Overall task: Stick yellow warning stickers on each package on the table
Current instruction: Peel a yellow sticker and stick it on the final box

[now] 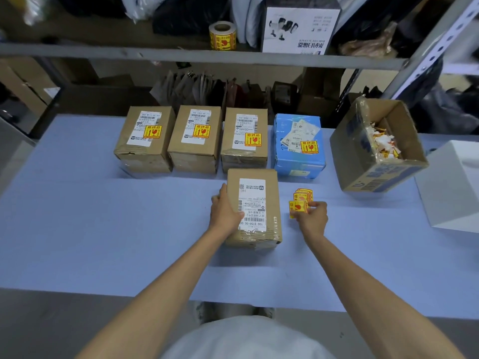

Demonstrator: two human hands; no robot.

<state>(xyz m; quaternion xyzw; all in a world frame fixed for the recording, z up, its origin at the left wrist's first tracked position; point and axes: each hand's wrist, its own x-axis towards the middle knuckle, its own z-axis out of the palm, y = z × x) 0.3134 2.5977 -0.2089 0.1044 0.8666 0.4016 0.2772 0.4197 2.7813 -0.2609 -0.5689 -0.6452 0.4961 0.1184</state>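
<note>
A brown package (261, 206) with a white shipping label lies in the middle of the blue table (103, 216); no yellow sticker shows on it. My left hand (225, 211) grips its left side, thumb on top. My right hand (312, 217) pinches a yellow warning sticker (297, 208) just right of the package, beside a small stack of yellow stickers (303, 195). Behind stand three brown packages (145, 141) (195, 139) (245, 141) and a blue package (298, 146), each bearing a yellow sticker.
An open cardboard box (383, 177) holding sticker backing scraps stands tilted at the right. A white box (456, 187) sits at the far right edge. A roll of yellow stickers (223, 36) and a white carton (298, 29) rest on the shelf behind.
</note>
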